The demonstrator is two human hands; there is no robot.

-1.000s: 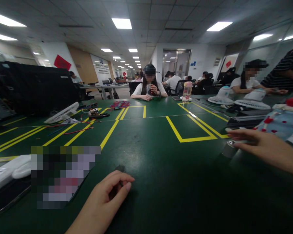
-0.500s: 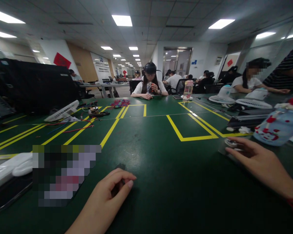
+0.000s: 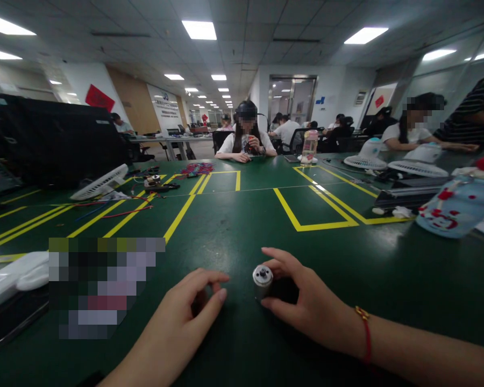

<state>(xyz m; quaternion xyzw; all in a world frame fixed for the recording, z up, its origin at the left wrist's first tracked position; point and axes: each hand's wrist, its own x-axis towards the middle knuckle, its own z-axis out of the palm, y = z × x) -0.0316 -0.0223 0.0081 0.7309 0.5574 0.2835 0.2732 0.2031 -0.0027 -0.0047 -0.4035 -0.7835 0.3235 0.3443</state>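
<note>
A small silver cylindrical motor (image 3: 262, 284) stands upright near the middle of the green table, its round end with a shaft facing up. Around its right side curls my right hand (image 3: 306, 301), thumb at the near side and fingers behind, gripping it; the index finger sticks out above. To the left of the motor, my left hand (image 3: 189, 306) rests on the table with fingers loosely bent. A small gap shows between its thumb and index finger, and I see nothing held there.
A blue decorated bottle (image 3: 447, 207) stands at the right, near white fans (image 3: 369, 156). On the left lie a white power strip (image 3: 16, 277), a phone (image 3: 12, 322) and a blurred flat item (image 3: 116, 295). Wires (image 3: 125, 212) and yellow tape (image 3: 326, 227) spread farther back. A person (image 3: 248, 140) sits opposite.
My right hand has moved left from near the blue bottle to the table's middle, bringing the motor beside my left hand. My left hand has hardly moved.
</note>
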